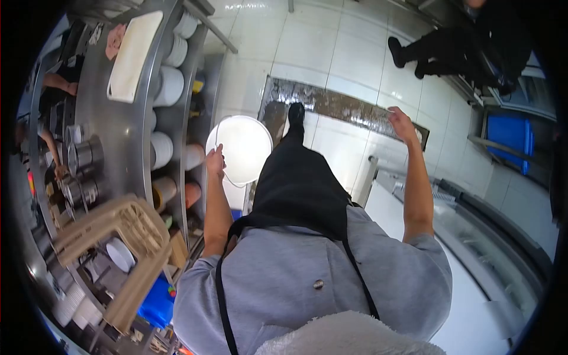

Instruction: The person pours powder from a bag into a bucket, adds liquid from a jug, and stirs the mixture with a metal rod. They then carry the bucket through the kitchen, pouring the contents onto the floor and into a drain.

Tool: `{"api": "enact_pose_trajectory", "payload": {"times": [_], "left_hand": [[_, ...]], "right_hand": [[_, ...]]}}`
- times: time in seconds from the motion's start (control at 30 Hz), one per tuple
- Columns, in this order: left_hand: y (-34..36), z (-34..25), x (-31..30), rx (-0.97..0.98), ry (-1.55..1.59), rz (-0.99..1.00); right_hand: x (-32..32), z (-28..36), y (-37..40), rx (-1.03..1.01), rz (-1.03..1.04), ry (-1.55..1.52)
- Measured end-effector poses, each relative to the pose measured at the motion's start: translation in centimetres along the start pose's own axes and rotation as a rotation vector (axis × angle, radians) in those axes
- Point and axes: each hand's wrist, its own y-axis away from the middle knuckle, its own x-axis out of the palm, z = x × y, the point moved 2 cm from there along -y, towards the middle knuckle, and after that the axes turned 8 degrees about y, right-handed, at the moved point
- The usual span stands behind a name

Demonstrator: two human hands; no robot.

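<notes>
My left hand (216,161) is closed around the thin wire handle of a white bucket (245,145), which hangs at my left side beside my leg. The bucket's inside looks plain white, and I cannot make out any contents. Out to the right, my right hand (401,124) is held away from my body with its fingers loosely bent and apart, nothing in it. Below that hand lies a dark wet strip (349,109) in the tiled floor.
A steel counter (112,142) with shelves of white tubs (170,86) runs along my left, bearing a white cutting board (136,56) and pots (83,155). A brown plastic frame (142,228) stands nearby. At upper right is a person in black (473,53), near a blue bin (509,139).
</notes>
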Motion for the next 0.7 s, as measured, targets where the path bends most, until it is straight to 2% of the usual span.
{"api": "enact_pose_trajectory", "payload": {"times": [0.07,0.13,0.17,0.2,0.23,0.27,0.3,0.33,0.37,0.4,0.43,0.5,0.53,0.6,0.7], "left_hand": [[-3.0,-2.4,3.2,0.027,-0.090,-0.030],[-5.5,-6.0,6.7,-0.029,-0.082,-0.030],[-6.9,-7.7,8.2,-0.033,-0.088,-0.028],[-8.2,-9.8,9.7,-0.023,-0.080,-0.035],[-9.4,-11.8,11.2,-0.014,-0.105,-0.025],[-10.5,-13.8,12.6,-0.005,-0.131,-0.015],[-11.6,-15.9,13.9,0.004,-0.128,-0.023],[-12.8,-18.2,15.5,0.005,-0.086,0.035],[-13.9,-20.6,17.3,0.007,-0.043,0.097],[-14.6,-23.3,19.3,-0.006,-0.044,0.114],[-15.8,-25.8,21.4,-0.002,-0.045,0.119],[-18.4,-29.7,26.0,0.041,0.025,0.201],[-18.9,-32.0,28.1,0.046,0.044,0.210],[-22.3,-36.4,31.5,0.068,0.098,0.189],[-26.0,-43.0,34.8,0.108,0.143,0.099]], "right_hand": [[-0.9,4.2,-5.7,-0.001,0.011,-0.122],[0.1,4.9,-10.6,-0.037,0.018,-0.012],[1.1,4.3,-12.4,0.008,0.103,-0.005],[2.3,4.0,-13.7,0.041,0.130,0.128],[3.3,3.4,-14.6,0.003,0.165,0.187],[4.6,2.0,-15.2,-0.098,0.102,0.277],[4.6,2.7,-15.2,-0.063,0.130,0.177],[6.9,-0.1,-15.8,-0.032,0.178,0.269],[6.4,1.2,-15.5,0.092,0.184,0.044],[6.1,2.3,-16.3,0.118,0.212,0.127],[7.6,1.3,-17.3,0.363,0.342,-0.276],[6.0,5.0,-20.4,0.412,0.296,-0.496],[4.5,6.7,-21.8,0.441,0.299,-0.492],[2.0,10.8,-29.6,0.322,0.342,-0.384],[-0.2,17.2,-43.0,0.174,0.334,-0.486]]}}
